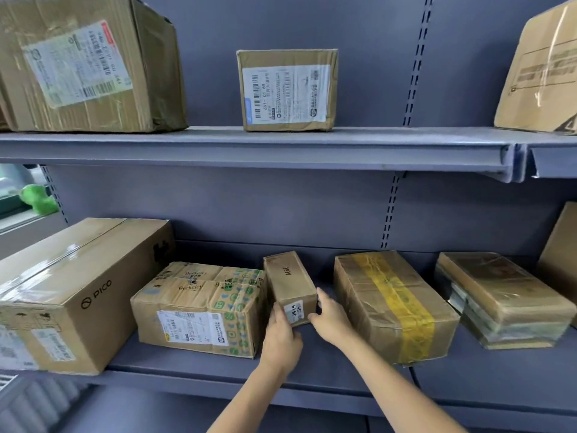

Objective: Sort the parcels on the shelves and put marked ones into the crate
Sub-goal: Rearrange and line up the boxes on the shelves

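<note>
Here, both hands (282, 332) grip small parcel (288, 284) edges.

From my feed I see two bare forearms entering from the bottom of the frame, with no sleeves, gloves, watch or rings anywhere I can see. The left hand (281, 337) and right hand (332, 320) are both uncovered. The fingers (324, 296) look short, nails plain as far as the blur allows.

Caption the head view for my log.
Both hands, left and right, grip a small labelled parcel on the lower shelf.
</note>
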Motion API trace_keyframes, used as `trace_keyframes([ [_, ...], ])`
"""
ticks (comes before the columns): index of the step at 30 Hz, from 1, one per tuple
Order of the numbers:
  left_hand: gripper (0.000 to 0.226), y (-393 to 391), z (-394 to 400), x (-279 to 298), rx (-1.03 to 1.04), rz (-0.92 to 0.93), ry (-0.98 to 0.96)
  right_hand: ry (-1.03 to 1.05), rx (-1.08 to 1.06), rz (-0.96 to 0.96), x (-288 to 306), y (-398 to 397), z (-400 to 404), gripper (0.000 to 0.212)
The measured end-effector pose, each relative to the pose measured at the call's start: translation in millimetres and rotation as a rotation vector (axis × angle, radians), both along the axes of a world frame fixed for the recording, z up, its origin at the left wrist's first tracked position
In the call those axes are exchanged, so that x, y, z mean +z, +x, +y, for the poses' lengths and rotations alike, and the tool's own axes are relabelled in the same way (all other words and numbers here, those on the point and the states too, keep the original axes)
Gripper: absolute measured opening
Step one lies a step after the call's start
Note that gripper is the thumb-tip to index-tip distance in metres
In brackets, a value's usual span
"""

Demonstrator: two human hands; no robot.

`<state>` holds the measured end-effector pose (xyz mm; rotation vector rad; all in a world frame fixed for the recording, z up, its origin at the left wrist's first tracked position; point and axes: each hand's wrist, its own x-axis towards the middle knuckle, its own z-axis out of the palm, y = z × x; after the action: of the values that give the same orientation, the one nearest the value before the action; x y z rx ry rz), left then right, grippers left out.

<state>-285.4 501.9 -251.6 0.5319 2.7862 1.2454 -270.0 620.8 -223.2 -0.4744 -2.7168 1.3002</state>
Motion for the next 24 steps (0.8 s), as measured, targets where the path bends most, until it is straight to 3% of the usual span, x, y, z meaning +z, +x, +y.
trace_keyframes([
  [6, 0.063, 10.6, -6.3, 20.9, -0.089, 0.161, 0.185, -0.119, -0.112, 0.197, 7.4, 20.0, 7.6, 0.064],
  [10, 0.071, 24.8, -11.8, 43.4, -0.158, 0.152, 0.386, -0.165, -0.146, 0.325, 26.5, 45.0, 4.8, 0.069],
  [14, 0.078, 39.1, -25.4, 64.2, -0.288, 0.091, 0.500, -0.212, -0.054, 0.323, 43.0, 70.3, 2.0, 0.095],
  [18, 0.076, 47.3, -36.7, 72.8, -0.349, 0.108, 0.516, -0.048, 0.107, 0.244, 52.2, 89.8, -2.9, 0.118],
  [24, 0.064, 51.0, -49.0, 73.3, -0.347, 0.098, 0.529, 0.199, -0.005, 0.309, 56.9, 101.8, -15.9, 0.110],
])
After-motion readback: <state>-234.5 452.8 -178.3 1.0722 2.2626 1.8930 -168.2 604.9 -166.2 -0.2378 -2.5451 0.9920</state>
